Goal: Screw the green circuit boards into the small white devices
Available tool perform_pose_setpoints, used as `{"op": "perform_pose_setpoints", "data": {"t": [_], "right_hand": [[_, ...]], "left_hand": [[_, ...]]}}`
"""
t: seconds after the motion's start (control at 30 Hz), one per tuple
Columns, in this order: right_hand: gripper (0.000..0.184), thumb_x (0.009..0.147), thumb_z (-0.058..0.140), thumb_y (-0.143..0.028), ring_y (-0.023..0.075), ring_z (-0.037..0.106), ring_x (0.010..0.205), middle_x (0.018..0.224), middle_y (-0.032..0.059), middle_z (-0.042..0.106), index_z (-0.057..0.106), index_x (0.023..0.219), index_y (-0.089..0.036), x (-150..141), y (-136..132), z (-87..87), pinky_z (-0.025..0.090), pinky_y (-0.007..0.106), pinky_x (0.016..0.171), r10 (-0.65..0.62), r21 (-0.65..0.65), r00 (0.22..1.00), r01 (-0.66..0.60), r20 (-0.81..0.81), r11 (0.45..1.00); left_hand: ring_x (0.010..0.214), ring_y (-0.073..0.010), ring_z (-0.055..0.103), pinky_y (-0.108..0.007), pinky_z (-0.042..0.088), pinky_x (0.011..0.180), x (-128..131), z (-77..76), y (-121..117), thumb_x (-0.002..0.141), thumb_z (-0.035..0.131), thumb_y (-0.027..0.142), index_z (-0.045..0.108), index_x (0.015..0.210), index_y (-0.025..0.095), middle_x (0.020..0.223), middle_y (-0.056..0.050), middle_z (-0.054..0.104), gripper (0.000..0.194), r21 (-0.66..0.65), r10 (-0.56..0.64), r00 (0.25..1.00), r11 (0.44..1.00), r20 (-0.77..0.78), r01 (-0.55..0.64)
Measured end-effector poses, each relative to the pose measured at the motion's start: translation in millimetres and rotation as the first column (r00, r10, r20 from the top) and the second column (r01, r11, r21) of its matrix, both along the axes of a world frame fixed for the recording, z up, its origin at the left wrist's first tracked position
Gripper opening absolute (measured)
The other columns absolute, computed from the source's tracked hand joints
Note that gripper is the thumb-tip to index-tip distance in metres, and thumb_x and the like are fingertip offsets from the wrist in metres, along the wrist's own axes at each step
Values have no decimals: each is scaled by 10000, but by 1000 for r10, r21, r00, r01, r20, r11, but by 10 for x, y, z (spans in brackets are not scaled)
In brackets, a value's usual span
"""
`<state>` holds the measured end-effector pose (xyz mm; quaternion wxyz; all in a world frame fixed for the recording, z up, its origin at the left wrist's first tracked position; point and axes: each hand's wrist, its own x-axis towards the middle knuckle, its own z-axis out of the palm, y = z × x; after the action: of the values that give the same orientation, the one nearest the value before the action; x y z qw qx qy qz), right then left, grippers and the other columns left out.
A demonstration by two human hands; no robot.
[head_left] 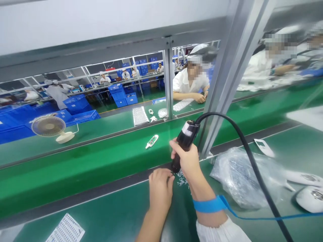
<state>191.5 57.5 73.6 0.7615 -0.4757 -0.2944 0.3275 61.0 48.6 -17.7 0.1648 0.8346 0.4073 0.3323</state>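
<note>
Clasping a black tool [187, 135], right fingers [177, 149] hover near a filled bag [236, 176]; left fingers' [160, 173] hold unclear.

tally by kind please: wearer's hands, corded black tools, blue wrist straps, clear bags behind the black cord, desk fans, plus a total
wearer's hands (left hand, right hand): 2
corded black tool: 1
blue wrist strap: 1
clear bag: 1
desk fan: 1
total: 6

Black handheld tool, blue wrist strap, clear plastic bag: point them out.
Black handheld tool [187, 138]: head view, on its dark body.
Blue wrist strap [208, 205]: head view, on its band.
Clear plastic bag [236, 178]: head view, on its crinkled middle.
</note>
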Motion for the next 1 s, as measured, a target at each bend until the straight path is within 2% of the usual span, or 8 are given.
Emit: {"op": "perform_pose_setpoints", "data": {"t": [0.13, 0.23, 0.4, 0.47, 0.57, 0.73, 0.83, 1.0], "right_hand": [[329, 716, 846, -397, 161, 527, 442, 515, -25, 566, 643, 836, -167, 28, -14, 7, 448, 295, 496, -58, 42, 998, 58, -5, 997], [300, 721, 842, -374, 160, 535, 453, 531, -31, 564, 643, 827, -175, 60, -19, 13, 450, 298, 504, -147, 98, 989, 149, -22, 984], [260, 730, 832, -339, 160, 540, 468, 541, -38, 565, 638, 822, -193, 111, -22, 15, 442, 297, 504, -227, 129, 970, 237, -88, 963], [247, 742, 824, -333, 161, 540, 469, 540, -35, 572, 637, 825, -196, 124, -25, 20, 440, 299, 509, -230, 139, 967, 244, -109, 960], [235, 752, 816, -327, 159, 536, 468, 532, -36, 574, 636, 828, -198, 129, -28, 36, 433, 297, 515, -235, 149, 960, 257, -151, 955], [266, 751, 813, -350, 164, 530, 463, 518, -38, 572, 625, 856, -193, 98, -15, 59, 433, 301, 522, -218, 121, 953, 247, -212, 961], [304, 752, 821, -395, 170, 539, 477, 519, -34, 574, 634, 863, -183, 59, 4, 38, 455, 314, 558, -232, 109, 946, 261, -228, 959], [456, 814, 725, -618, 226, 647, 654, 638, 40, 649, 665, 769, -168, 3, 45, -53, 517, 361, 720, -246, 97, 945, 272, -215, 957]], "left_hand": [[1015, -292, 635, -491, 514, 869, -59, -22, -62, 918, 628, 211, 625, 1064, 208, 1050, -78, 695, 146, -7, 27, 998, 1000, 49, -27], [1048, -296, 636, -525, 527, 917, -115, -39, -192, 950, 572, 229, 621, 1076, 207, 1081, -91, 690, 137, 0, 17, 1000, 1000, 26, -17], [1299, -362, 536, -633, 465, 1069, -102, -33, -344, 952, 589, 284, 598, 1290, 201, 1395, -103, 600, 348, 3, -159, 967, 987, -199, 163], [1362, -374, 483, -657, 443, 1095, -91, 3, -351, 967, 569, 318, 557, 1376, 198, 1468, -99, 539, 426, -20, -192, 945, 981, -263, 193], [1411, -363, 433, -674, 418, 1117, -106, 93, -345, 996, 514, 327, 541, 1417, 225, 1515, -77, 484, 434, -44, -239, 922, 971, -305, 237], [1465, -341, 346, -667, 386, 1146, -129, 185, -297, 1009, 481, 313, 432, 1512, 344, 1536, 4, 446, 506, -157, -466, 809, 884, -359, 440], [1477, -377, 290, -689, 342, 1154, -80, 202, -248, 986, 504, 331, 355, 1557, 328, 1577, 1, 349, 589, -242, -485, 790, 874, -375, 422], [1511, -350, 190, -670, 226, 1205, 11, 338, -215, 1010, 403, 346, 327, 1565, 313, 1611, 41, 236, 560, -446, -510, 774, 831, -375, 331]]}}
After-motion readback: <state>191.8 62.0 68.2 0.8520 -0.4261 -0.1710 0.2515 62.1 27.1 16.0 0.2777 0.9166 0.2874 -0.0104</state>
